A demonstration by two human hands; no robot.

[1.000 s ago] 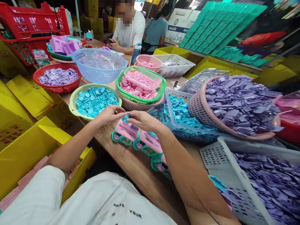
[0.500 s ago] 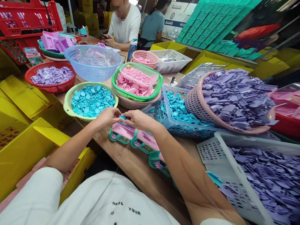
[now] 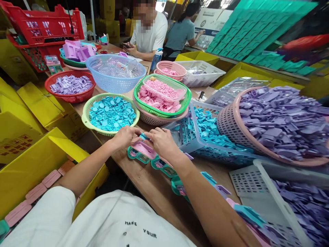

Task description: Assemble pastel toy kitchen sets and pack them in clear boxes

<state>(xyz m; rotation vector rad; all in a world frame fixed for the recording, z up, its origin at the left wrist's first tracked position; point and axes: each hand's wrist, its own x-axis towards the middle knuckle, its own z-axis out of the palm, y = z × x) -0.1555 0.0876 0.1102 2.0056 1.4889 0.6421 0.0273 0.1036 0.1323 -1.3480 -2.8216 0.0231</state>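
Note:
Between my fingertips is a small round blue plastic piece [image 3: 144, 136], pinched from both sides. My left hand [image 3: 126, 136] grips its left side, and my right hand [image 3: 161, 140] has fingers closed on its right. Just under the hands sits a pink-topped, teal-edged plastic case [image 3: 141, 152], partly covered by them. More such cases [image 3: 163, 167] run along the table edge beneath my right forearm. The pale green basket [image 3: 88, 126] beside my left hand is full of round blue pieces [image 3: 113, 113].
Pink pieces fill a green basket [image 3: 189, 97] beyond my hands. On the right stand a blue crate [image 3: 193, 120], a pink basket [image 3: 226, 113] and a white crate [image 3: 259, 171] of purple parts. A yellow carton [image 3: 31, 161] is at left. A seated person [image 3: 156, 31] holds a phone across the table.
The view has shifted, so the scene sits further right and more cases show under my right arm. Both hands stay together at the small blue piece.

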